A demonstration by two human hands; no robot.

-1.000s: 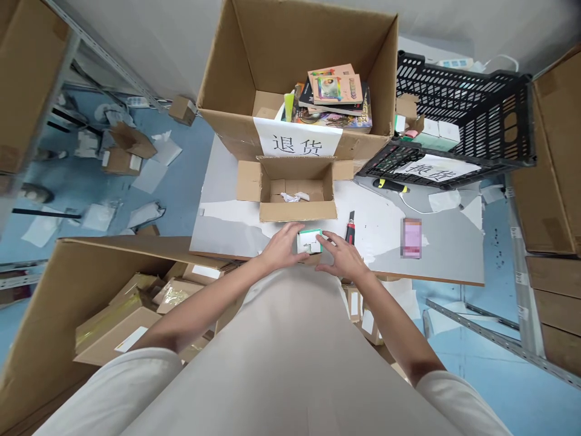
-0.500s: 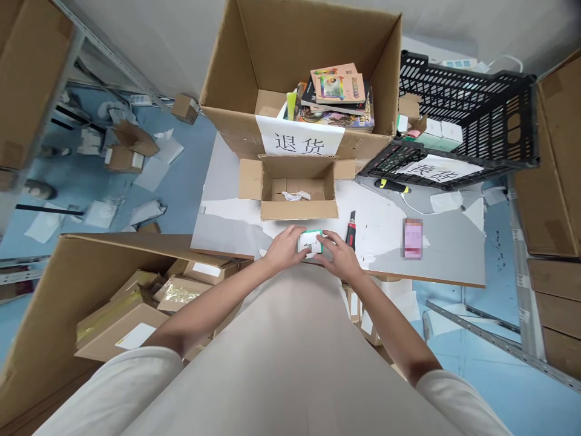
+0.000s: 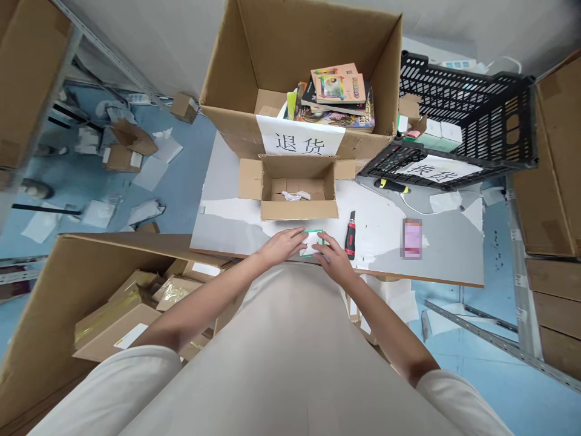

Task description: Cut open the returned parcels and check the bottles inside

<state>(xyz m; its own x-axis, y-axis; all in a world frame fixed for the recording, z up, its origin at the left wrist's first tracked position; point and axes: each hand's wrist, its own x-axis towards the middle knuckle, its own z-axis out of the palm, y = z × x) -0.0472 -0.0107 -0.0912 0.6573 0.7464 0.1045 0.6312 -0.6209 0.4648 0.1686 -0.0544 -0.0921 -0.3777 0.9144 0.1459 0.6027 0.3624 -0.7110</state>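
Note:
Both hands are at the table's front edge, close to my body, on a small white-and-green box [image 3: 311,243]. Its white face is up and green shows along its edges. My left hand [image 3: 282,246] has its fingers closed on the box's left side. From the right, my right hand [image 3: 334,257] grips the opposite side, fingers bent over the white face. A red-and-black utility knife [image 3: 350,237] lies just right of my right hand, blade pointing away. Beyond the hands stands a small open carton [image 3: 299,210] with crumpled white paper [image 3: 295,196] inside.
Behind stands a large cardboard box [image 3: 236,130] holding several books [image 3: 339,89]. A black plastic crate [image 3: 490,145] with small boxes is at the back right. A pink phone-like object [image 3: 412,238] lies on the table [image 3: 449,260]. A big carton [image 3: 49,315] of parcels stands lower left.
The box's upper face now looks plainer white, where dark print showed before. My fingers have shifted over it, and my right hand has moved slightly left and toward me.

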